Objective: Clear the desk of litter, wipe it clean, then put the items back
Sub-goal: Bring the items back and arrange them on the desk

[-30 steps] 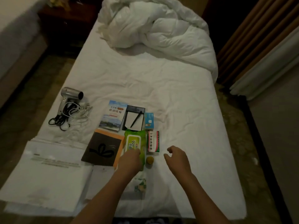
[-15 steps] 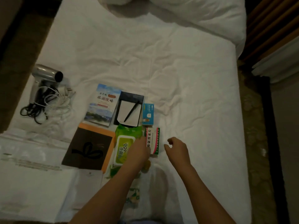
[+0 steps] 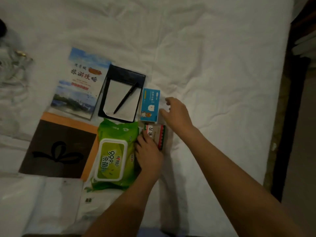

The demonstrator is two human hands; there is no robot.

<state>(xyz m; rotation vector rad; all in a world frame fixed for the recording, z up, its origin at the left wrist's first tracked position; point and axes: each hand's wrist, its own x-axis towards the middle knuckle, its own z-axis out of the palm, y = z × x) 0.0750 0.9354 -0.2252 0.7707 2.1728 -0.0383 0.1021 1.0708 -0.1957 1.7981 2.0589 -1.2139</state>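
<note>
Left hand (image 3: 149, 152) fingers seemingly pinch red-striped box (image 3: 156, 135); right hand (image 3: 177, 113) fingers spread beside blue box (image 3: 150, 105).

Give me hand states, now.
Left hand: on the red-and-white box, grip unclear.
Right hand: open, beside the blue box, holding nothing.

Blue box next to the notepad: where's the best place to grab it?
Pinch the blue box across its long sides, coming from above and the right. It lies flat; its left side sits close to the notepad holder, while the right hand hovers open at its freer right edge.
</note>
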